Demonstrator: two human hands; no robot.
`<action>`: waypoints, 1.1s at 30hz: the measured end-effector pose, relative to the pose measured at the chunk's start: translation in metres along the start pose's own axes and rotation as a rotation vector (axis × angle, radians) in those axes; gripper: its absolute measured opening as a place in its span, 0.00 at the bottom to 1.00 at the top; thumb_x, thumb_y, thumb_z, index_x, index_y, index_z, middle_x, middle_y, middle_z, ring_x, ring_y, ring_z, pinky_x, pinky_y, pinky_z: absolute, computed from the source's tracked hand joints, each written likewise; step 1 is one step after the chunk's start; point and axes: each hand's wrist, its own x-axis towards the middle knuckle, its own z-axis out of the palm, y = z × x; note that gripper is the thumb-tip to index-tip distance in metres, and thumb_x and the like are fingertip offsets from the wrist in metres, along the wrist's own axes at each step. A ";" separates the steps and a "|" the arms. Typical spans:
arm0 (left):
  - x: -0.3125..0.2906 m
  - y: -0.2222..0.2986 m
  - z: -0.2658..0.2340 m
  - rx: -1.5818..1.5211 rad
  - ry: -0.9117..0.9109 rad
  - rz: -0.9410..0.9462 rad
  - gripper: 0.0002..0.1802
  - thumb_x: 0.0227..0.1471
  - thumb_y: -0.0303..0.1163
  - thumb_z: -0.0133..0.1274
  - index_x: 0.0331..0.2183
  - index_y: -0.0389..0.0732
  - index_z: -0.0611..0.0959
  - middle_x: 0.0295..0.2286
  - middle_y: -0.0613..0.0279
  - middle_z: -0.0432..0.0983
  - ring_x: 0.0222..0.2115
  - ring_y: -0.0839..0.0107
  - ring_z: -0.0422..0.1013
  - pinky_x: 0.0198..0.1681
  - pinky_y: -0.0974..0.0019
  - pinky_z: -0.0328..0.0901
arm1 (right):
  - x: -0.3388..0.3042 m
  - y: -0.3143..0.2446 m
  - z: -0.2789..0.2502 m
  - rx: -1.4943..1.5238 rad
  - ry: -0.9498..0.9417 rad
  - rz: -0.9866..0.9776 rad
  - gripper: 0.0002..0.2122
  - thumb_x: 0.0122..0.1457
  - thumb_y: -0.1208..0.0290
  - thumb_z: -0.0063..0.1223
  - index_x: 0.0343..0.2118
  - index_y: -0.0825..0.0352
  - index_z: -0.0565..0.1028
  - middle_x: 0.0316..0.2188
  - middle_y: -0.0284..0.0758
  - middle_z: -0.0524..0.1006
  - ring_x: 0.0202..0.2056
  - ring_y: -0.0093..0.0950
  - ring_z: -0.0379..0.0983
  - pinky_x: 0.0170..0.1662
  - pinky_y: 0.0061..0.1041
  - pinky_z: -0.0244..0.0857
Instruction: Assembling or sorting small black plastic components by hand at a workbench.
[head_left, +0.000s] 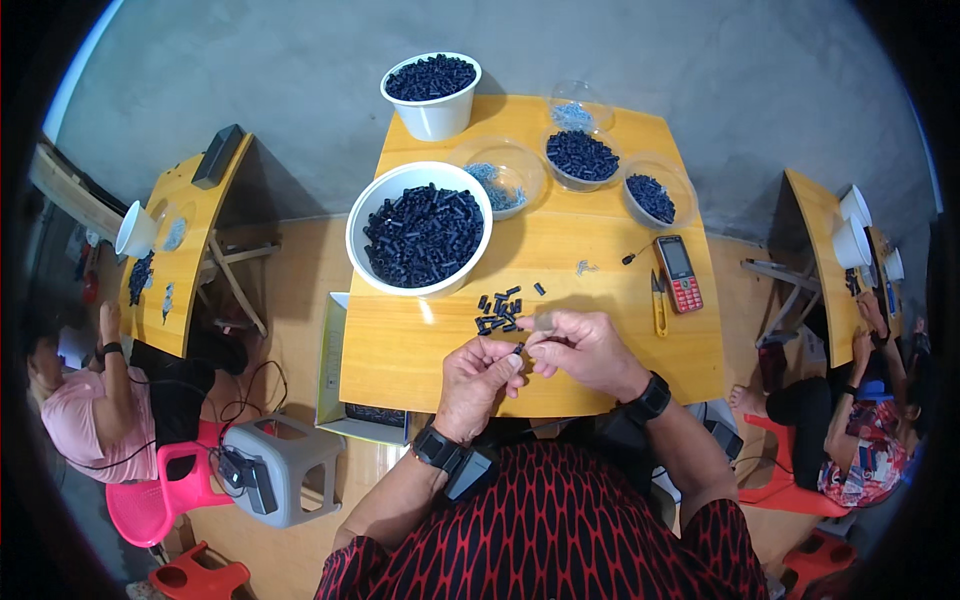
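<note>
My left hand [478,382] pinches a small black cylindrical piece [519,348] between thumb and fingers, above the near edge of the wooden table [620,260]. Close beside it, my right hand [588,352] has its fingers pressed together near the same piece; whatever they hold is too small to make out. A pale covering shows around one right fingertip. Just beyond both hands lies a loose pile of short black tubes [500,311], with a single one apart to its right. A few tiny silvery pins [584,268] lie farther right.
Two white tubs [362,262] [440,118] of black tubes stand at left. Clear bowls [536,178] hold silvery pins or black pieces. A yellow cutter [659,310] and a red keypad phone [682,280] lie at right. People sit at side tables; a grey stool [300,460] stands left.
</note>
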 end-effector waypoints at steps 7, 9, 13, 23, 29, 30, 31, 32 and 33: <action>0.001 -0.001 -0.003 -0.126 -0.054 0.006 0.04 0.55 0.20 0.54 0.35 0.34 0.79 0.30 0.57 0.79 0.27 0.72 0.75 0.32 0.69 0.71 | -0.009 0.005 0.008 -0.531 -0.004 -0.343 0.11 0.50 0.76 0.63 0.32 0.74 0.72 0.26 0.42 0.73 0.27 0.38 0.75 0.29 0.31 0.69; 0.003 0.003 -0.001 -0.126 -0.062 -0.040 0.04 0.55 0.20 0.54 0.35 0.33 0.80 0.32 0.57 0.79 0.28 0.71 0.75 0.31 0.70 0.71 | -0.007 0.005 0.008 -0.576 0.019 -0.404 0.11 0.50 0.75 0.63 0.32 0.73 0.72 0.25 0.43 0.73 0.27 0.40 0.74 0.29 0.33 0.68; 0.004 0.006 0.000 -0.161 -0.070 -0.058 0.04 0.56 0.21 0.53 0.36 0.34 0.80 0.33 0.57 0.80 0.30 0.70 0.76 0.33 0.69 0.72 | -0.007 -0.001 0.008 -0.655 0.027 -0.445 0.10 0.50 0.76 0.62 0.32 0.73 0.72 0.25 0.43 0.72 0.27 0.43 0.73 0.29 0.36 0.66; -0.001 0.002 0.000 -0.152 -0.086 -0.097 0.03 0.57 0.24 0.53 0.33 0.35 0.81 0.29 0.59 0.79 0.28 0.74 0.75 0.33 0.69 0.72 | -0.008 0.004 0.006 -0.683 0.009 -0.503 0.08 0.50 0.74 0.59 0.30 0.71 0.72 0.25 0.41 0.71 0.26 0.41 0.72 0.29 0.36 0.67; -0.005 -0.003 0.004 -0.029 -0.042 -0.043 0.03 0.57 0.25 0.55 0.30 0.36 0.80 0.25 0.64 0.77 0.24 0.78 0.71 0.28 0.74 0.66 | -0.008 0.009 0.005 -0.852 -0.031 -0.634 0.10 0.47 0.74 0.63 0.26 0.69 0.71 0.22 0.39 0.70 0.23 0.38 0.72 0.26 0.33 0.67; -0.005 -0.003 0.005 -0.003 -0.040 -0.034 0.03 0.56 0.24 0.55 0.30 0.37 0.80 0.24 0.64 0.77 0.23 0.78 0.70 0.28 0.74 0.66 | -0.008 0.010 0.004 -0.845 -0.046 -0.642 0.10 0.46 0.74 0.63 0.26 0.69 0.71 0.21 0.39 0.69 0.22 0.38 0.71 0.26 0.34 0.67; -0.005 -0.004 0.004 -0.004 -0.040 -0.037 0.03 0.56 0.24 0.55 0.30 0.37 0.80 0.24 0.64 0.77 0.23 0.78 0.70 0.28 0.74 0.66 | -0.008 0.011 0.003 -0.839 -0.062 -0.649 0.09 0.46 0.74 0.62 0.26 0.68 0.71 0.21 0.39 0.69 0.22 0.38 0.71 0.25 0.34 0.67; -0.006 -0.005 0.002 0.010 -0.033 -0.039 0.02 0.55 0.22 0.55 0.30 0.36 0.80 0.24 0.65 0.77 0.23 0.80 0.70 0.28 0.75 0.66 | -0.008 0.012 0.003 -0.839 -0.062 -0.646 0.09 0.46 0.74 0.62 0.26 0.68 0.71 0.21 0.39 0.69 0.22 0.38 0.71 0.25 0.34 0.67; -0.006 -0.005 0.001 0.024 -0.025 -0.039 0.02 0.54 0.20 0.55 0.30 0.35 0.81 0.25 0.65 0.77 0.23 0.81 0.69 0.29 0.76 0.66 | -0.009 0.013 0.004 -0.828 -0.056 -0.643 0.09 0.46 0.75 0.62 0.26 0.68 0.71 0.21 0.39 0.69 0.22 0.38 0.71 0.25 0.34 0.66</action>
